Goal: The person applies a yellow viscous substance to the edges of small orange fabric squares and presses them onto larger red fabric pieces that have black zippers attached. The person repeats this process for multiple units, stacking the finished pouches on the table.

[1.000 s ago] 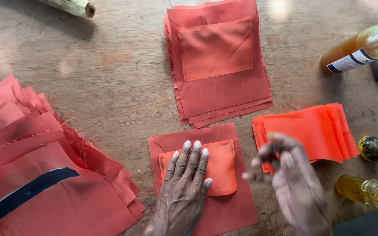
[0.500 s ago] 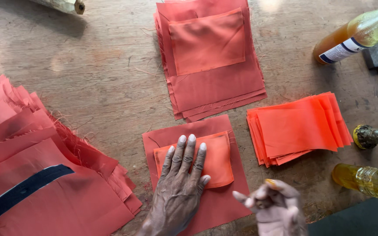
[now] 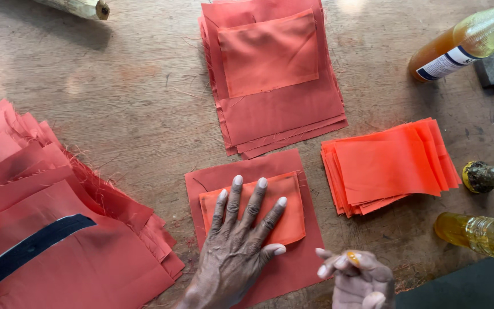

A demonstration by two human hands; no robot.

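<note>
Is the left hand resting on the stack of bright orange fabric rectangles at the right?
No, the left hand lies flat on the small orange fabric patch atop a red-orange fabric square, apart from that stack.

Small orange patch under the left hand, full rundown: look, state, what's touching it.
The small orange patch is a thin, roughly rectangular piece of woven-looking cloth, brighter orange than the salmon-red fabric square it lies flat on, near that square's middle. Its corners look slightly rounded or folded under, and its lower right edge lifts a little. The left hand presses on it with fingers spread, covering its left half. The right hand is off to the lower right, apart from it. Both cloths rest on the wooden table.
</note>
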